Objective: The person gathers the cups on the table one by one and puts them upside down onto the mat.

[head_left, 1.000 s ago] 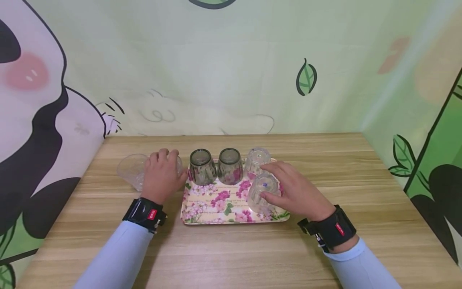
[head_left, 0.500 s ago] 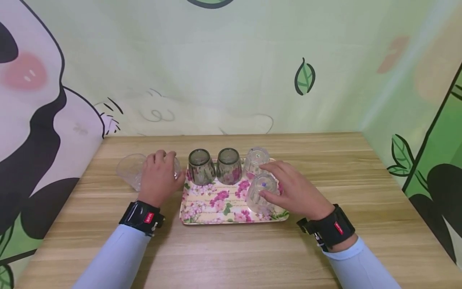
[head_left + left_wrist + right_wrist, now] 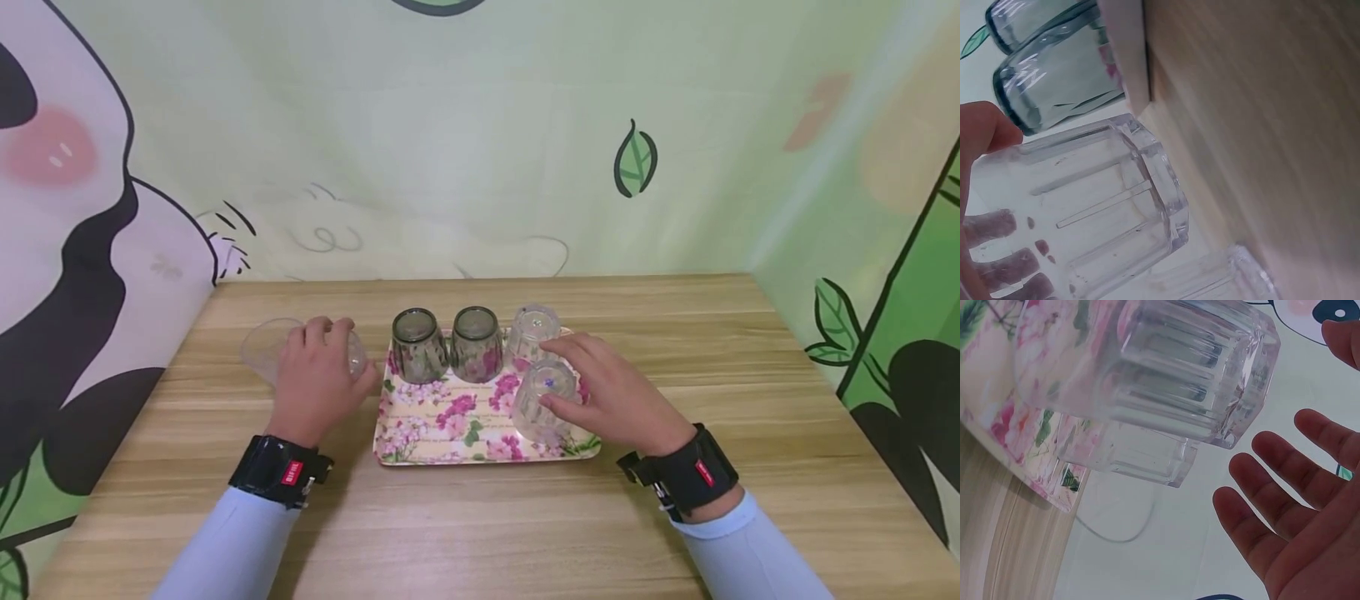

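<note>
My left hand holds a clear drinking glass, thumb on one side and fingers on the other. Its thick faceted base points toward the tabletop. Beside it stands another clear glass, partly hidden by the hand. My right hand hovers with spread fingers by an upside-down clear glass on the flowered tray; the right wrist view shows a gap between fingertips and glass. A second upturned clear glass sits behind it on the tray.
Two grey-tinted glasses, a left one and a right one, stand upside down along the tray's back edge. The wooden table meets a cartoon-printed backdrop behind and at both sides.
My left hand has shifted slightly left and toward me, away from the tray, with the clear glass in its grip. My right hand has stayed in place, as have the glasses on the tray.
</note>
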`<action>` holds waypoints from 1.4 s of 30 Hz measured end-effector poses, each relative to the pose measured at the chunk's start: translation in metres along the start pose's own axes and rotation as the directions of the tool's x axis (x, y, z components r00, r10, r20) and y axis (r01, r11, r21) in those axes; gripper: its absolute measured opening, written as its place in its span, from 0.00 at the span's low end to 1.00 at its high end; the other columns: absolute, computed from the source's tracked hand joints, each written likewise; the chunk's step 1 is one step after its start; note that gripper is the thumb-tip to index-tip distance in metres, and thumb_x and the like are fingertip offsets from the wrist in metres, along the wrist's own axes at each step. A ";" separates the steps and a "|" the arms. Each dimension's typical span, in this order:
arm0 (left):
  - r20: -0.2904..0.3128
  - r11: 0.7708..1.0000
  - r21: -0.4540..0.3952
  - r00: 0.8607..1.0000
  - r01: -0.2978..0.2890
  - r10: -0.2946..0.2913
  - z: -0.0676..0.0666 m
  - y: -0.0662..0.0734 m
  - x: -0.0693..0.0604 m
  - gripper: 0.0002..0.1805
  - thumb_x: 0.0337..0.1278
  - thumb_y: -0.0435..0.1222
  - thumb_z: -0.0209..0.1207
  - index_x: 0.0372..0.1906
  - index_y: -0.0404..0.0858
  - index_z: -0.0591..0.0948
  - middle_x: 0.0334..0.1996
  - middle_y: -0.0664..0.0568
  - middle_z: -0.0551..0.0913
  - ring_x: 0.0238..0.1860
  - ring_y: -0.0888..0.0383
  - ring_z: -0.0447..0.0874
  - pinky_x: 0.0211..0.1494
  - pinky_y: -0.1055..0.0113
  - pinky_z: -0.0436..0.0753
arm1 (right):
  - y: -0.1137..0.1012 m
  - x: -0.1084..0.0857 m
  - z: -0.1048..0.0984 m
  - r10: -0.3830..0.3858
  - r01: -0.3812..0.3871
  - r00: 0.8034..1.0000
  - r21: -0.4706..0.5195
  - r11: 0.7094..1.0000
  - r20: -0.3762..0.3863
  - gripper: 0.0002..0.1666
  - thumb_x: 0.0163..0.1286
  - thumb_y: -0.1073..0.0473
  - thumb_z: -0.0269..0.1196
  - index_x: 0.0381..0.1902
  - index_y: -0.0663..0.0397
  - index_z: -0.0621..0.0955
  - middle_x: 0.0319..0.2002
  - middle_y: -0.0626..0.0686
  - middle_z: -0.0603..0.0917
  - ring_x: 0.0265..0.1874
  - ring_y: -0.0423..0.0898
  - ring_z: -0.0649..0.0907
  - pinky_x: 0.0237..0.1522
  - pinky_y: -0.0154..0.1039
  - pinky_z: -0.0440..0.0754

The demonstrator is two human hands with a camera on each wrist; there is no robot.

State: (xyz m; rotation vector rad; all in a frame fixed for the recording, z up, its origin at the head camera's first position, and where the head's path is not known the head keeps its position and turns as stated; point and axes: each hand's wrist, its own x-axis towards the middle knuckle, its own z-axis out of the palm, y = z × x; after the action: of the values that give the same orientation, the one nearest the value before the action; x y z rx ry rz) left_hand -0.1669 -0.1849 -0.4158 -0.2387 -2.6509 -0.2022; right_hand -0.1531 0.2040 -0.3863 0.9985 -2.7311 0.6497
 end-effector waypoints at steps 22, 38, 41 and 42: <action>-0.162 0.996 -0.027 0.984 -0.084 0.079 -0.023 0.007 -0.013 0.36 0.53 0.57 0.56 0.53 0.29 0.78 0.49 0.31 0.81 0.49 0.34 0.80 0.53 0.41 0.80 | -0.001 0.000 0.001 -0.007 0.007 1.000 0.014 1.000 -0.006 0.37 0.68 0.41 0.66 0.69 0.50 0.72 0.65 0.54 0.76 0.65 0.51 0.75 0.66 0.52 0.76; -0.210 0.969 -0.212 0.974 -0.131 0.086 -0.042 0.026 -0.016 0.36 0.54 0.56 0.58 0.55 0.29 0.75 0.51 0.33 0.79 0.52 0.37 0.78 0.52 0.43 0.81 | -0.001 0.000 0.000 -0.003 0.004 1.000 0.016 1.000 -0.008 0.37 0.68 0.41 0.66 0.69 0.52 0.73 0.65 0.55 0.76 0.64 0.51 0.75 0.65 0.53 0.76; -0.200 0.965 -0.225 0.976 -0.134 0.089 -0.043 0.029 -0.016 0.36 0.54 0.56 0.58 0.56 0.29 0.74 0.52 0.33 0.78 0.53 0.38 0.78 0.53 0.43 0.81 | -0.001 0.000 0.000 -0.006 0.006 1.000 0.014 1.000 -0.012 0.37 0.68 0.41 0.66 0.68 0.53 0.73 0.65 0.55 0.76 0.65 0.52 0.75 0.65 0.53 0.76; -0.201 0.964 -0.226 0.975 -0.138 0.093 -0.044 0.030 -0.016 0.36 0.55 0.57 0.57 0.56 0.30 0.74 0.52 0.34 0.78 0.54 0.38 0.78 0.54 0.43 0.81 | -0.001 0.000 0.000 -0.007 0.007 1.000 0.014 1.000 -0.013 0.37 0.68 0.41 0.66 0.68 0.53 0.73 0.65 0.55 0.76 0.65 0.52 0.75 0.65 0.53 0.76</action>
State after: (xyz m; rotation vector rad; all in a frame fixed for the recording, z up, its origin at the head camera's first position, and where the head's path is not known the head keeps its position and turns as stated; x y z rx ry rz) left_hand -0.1276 -0.1655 -0.3818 -0.4303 -2.4136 -0.4826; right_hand -0.1531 0.2033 -0.3859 1.0031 -2.7139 0.6729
